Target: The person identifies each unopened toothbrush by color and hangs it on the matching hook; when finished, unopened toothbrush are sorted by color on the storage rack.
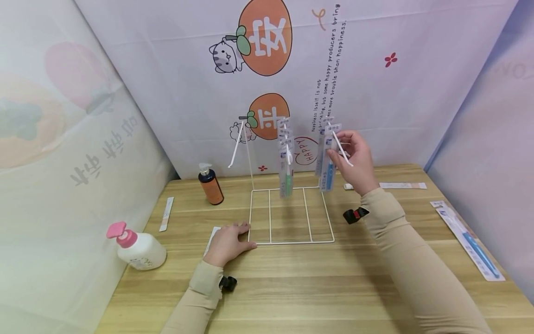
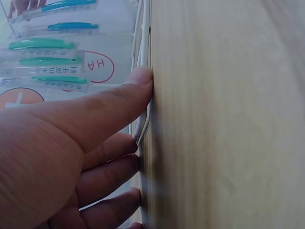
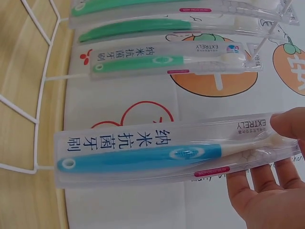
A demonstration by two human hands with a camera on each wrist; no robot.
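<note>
My right hand (image 1: pixel 354 157) pinches a packaged blue toothbrush (image 1: pixel 327 176) near its top, thumb in front and fingers behind. The clear pack hangs at the right hook (image 1: pixel 343 149) of a white wire rack (image 1: pixel 292 242); another blue pack is partly hidden behind it. In the right wrist view, the blue toothbrush (image 3: pixel 143 160) lies across the frame, its head end at my fingers. Several green packaged toothbrushes (image 1: pixel 287 178) hang from the middle hook. My left hand (image 1: pixel 228 241) rests at the rack's front left corner, thumb on the wire (image 2: pixel 144 52) and fingertips beside it.
The left hook (image 1: pixel 236 146) is bare. A dark pump bottle (image 1: pixel 212 188) and a white bottle with pink pump (image 1: pixel 142 250) stand left. A packaged blue toothbrush (image 1: pixel 469 239) lies far right. Slim packets (image 1: pixel 167 214) lie on the table, one partly under my left hand.
</note>
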